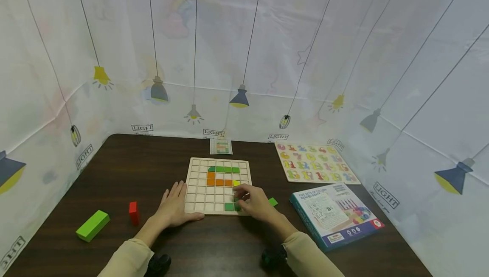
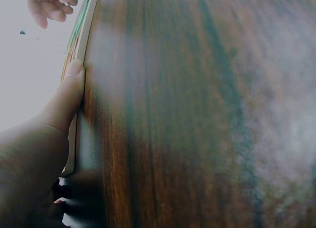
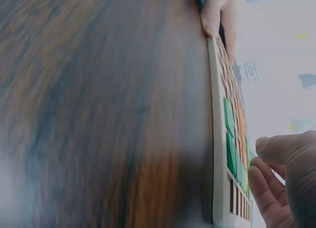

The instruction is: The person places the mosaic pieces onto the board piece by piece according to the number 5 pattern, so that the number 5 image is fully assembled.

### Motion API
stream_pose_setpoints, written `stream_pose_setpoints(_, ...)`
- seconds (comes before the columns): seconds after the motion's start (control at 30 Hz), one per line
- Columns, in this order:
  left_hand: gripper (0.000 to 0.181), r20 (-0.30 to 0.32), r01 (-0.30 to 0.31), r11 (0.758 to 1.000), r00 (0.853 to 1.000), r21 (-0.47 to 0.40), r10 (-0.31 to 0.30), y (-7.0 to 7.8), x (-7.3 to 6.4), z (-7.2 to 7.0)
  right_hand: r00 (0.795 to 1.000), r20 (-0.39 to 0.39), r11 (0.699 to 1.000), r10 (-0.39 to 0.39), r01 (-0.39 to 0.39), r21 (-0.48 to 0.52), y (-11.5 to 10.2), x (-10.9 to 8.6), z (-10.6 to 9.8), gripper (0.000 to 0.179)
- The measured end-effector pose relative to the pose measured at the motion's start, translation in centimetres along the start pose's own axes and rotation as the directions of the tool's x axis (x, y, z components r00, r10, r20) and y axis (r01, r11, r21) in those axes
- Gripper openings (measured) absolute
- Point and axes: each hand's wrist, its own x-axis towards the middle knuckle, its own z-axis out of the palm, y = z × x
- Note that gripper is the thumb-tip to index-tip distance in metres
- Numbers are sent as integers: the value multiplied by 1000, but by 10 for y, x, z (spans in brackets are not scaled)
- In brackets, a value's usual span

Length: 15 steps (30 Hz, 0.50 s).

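Observation:
A pale wooden grid board lies in front of me with coloured square tiles in some cells. Green tiles form a row near the top, orange tiles sit below, beside a yellow tile. Darker green tiles lie near the front edge. My left hand rests along the board's left side, fingers straight, its thumb against the front edge. Over the right side hovers my right hand, thumb and fingertips bent toward the green tiles, nothing seen between them. It partly hides that corner.
A bright green tile lies right of the board. Left stand a green block and a red block. A pattern card lies behind; a number board and a blue-edged box are at right.

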Motion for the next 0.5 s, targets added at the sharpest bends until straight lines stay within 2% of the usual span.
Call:
stream_pose_setpoints(0.17, 120, 0, 0, 1000, 1000, -7, 0, 1, 0, -1, 999, -47, 1000, 27, -27, -9, 4, -7, -10, 31)
stream_pose_setpoints(0.3, 119, 2, 1, 1000, 1000, -6, -1, 1, -1, -2, 995, -58, 996, 77, -80, -45, 9, -15, -18, 30)
stream_pose_setpoints(0.5, 119, 1, 4, 1000, 1000, -4, -4, 2, -1, -3, 991, -66, 990, 114, -119, -74, 14, -27, -26, 29)
